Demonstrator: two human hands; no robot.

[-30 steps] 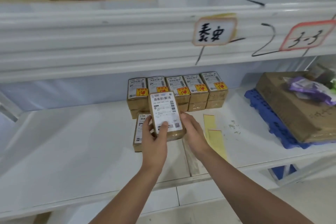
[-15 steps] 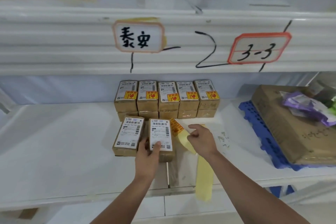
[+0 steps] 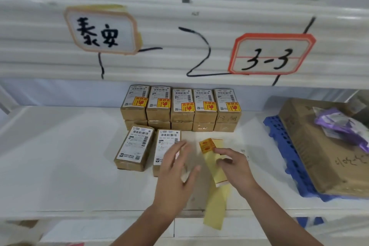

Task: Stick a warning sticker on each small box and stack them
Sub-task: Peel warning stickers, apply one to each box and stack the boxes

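Sticker strip (image 3: 211, 163) pinched by right hand (image 3: 234, 168); left hand (image 3: 175, 176) open.

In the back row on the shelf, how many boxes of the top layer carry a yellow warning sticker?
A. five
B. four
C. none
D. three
A: the top layer of the back row has five boxes side by side, and each shows a yellow warning sticker at the lower right of its white label.
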